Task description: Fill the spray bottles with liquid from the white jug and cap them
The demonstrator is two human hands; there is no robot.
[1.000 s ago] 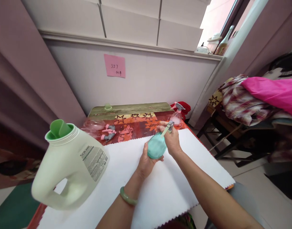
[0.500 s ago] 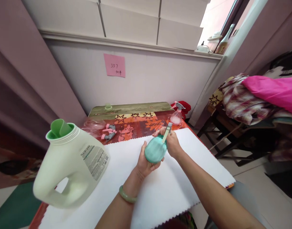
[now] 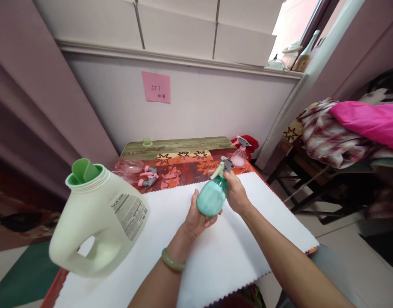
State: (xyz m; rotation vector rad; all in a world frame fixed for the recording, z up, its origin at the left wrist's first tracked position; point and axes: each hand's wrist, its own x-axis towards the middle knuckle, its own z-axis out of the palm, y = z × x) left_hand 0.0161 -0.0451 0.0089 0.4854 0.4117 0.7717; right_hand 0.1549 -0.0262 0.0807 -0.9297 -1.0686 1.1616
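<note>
A teal spray bottle (image 3: 211, 197) is held tilted above the white sheet (image 3: 164, 226), its neck leaning up and to the right. My left hand (image 3: 196, 218), with a green bangle on the wrist, cradles the bottle's round body from below. At the neck, my right hand (image 3: 236, 192) is closed around the base of the grey and pale green spray head (image 3: 224, 166). Some of its fingers are hidden behind the bottle. Cloudy, pale liquid shows through the bottle's wall.
A large pale green detergent jug (image 3: 96, 222) stands at the left, with a green spout in its mouth. Behind lie pink-and-grey spray heads (image 3: 149, 176) and clear pink bottles (image 3: 127, 168). A pink spray bottle (image 3: 239, 156) stands at the back right; a small green cap (image 3: 147, 143) sits at the back.
The spray head has turned: its pale green trigger, which faced me, now points to the left. My right hand has shifted round the neck, and the view has moved slightly.
</note>
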